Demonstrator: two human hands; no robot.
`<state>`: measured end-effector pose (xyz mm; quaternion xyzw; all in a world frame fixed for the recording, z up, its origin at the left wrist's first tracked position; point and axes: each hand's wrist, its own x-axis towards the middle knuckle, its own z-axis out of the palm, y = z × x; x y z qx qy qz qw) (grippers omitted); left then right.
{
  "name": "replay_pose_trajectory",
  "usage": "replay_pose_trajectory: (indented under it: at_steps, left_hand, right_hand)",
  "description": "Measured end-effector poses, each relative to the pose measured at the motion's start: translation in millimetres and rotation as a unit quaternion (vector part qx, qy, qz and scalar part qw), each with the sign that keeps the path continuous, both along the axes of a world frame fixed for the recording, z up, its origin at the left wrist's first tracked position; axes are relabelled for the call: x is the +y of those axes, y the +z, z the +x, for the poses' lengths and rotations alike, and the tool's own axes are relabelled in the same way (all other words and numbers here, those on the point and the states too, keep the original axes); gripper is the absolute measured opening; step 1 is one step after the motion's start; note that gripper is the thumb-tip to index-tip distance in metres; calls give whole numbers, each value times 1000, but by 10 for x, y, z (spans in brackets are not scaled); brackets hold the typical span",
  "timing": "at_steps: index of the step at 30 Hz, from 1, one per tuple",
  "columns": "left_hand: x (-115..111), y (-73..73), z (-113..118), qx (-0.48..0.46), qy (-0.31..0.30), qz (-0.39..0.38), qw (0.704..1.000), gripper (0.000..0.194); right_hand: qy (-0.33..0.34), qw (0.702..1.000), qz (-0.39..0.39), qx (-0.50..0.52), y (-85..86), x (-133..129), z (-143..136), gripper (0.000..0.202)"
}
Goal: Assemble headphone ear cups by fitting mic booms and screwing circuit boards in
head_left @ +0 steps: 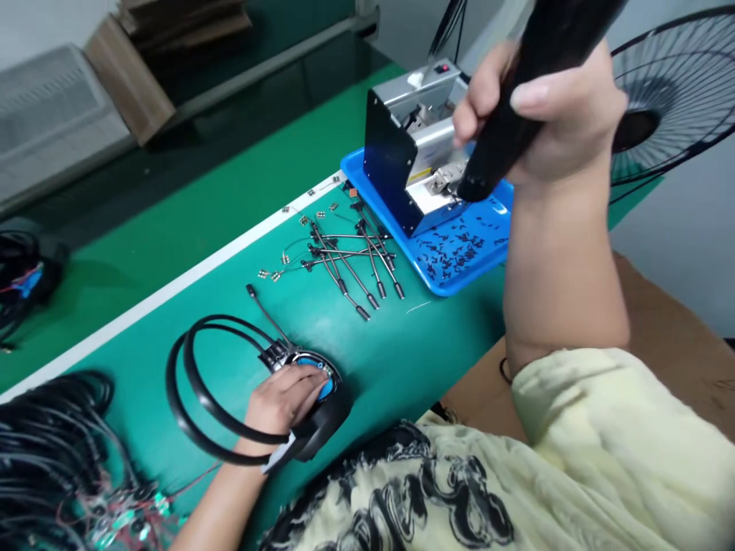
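My right hand (566, 115) is wrapped around a thick black electric screwdriver (534, 84), held tilted. Its lower end reaches the front opening of a screw feeder (387, 153); whether the tip touches it I cannot tell. On the green bench lies a black headset (192, 375) with a double headband and a microphone boom (267, 312). My left hand (284, 402) passes through the headband and grips the open ear cup (328, 421). Its fingertips press at a blue inner part (326, 389), partly hidden beneath them.
A blue tray (442, 289) carries the feeder and many scattered small black screws (453, 249). Several microphone booms (356, 256) with tiny boards lie left of it. Bundled black cables (51, 436) are at lower left. A fan (677, 92) stands at right, cardboard (129, 84) at upper left.
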<state>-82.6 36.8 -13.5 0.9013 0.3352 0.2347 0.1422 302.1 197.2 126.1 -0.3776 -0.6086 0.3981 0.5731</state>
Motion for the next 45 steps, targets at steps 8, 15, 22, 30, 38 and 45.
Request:
replay_pose_trajectory:
  at_steps: [8, 15, 22, 30, 38, 45]
  left_hand:
    - [15, -10, -28, 11, -2, 5, 1000, 12]
    - [30, 78, 42, 17, -7, 13, 1000, 14]
    - [-29, 153, 124, 33, -8, -20, 999, 19]
    - [-50, 74, 119, 6, 5, -2, 1000, 14]
    - [-44, 62, 120, -17, 10, 31, 999, 21]
    - [-25, 160, 132, 29, -6, 13, 999, 35]
  right_hand:
    - [-234, 963, 121, -52, -495, 342, 141, 50]
    - [-169, 985, 0, -19, -251, -224, -152, 63]
    - [15, 975, -153, 159, -139, -1090, -1335, 117]
    - [82, 972, -220, 10, -865, -1365, -1844, 74]
    - [103, 971, -213, -26, -968, -1425, -1849, 62]
    - [94, 987, -106, 74, -944, -1380, -1917, 45]
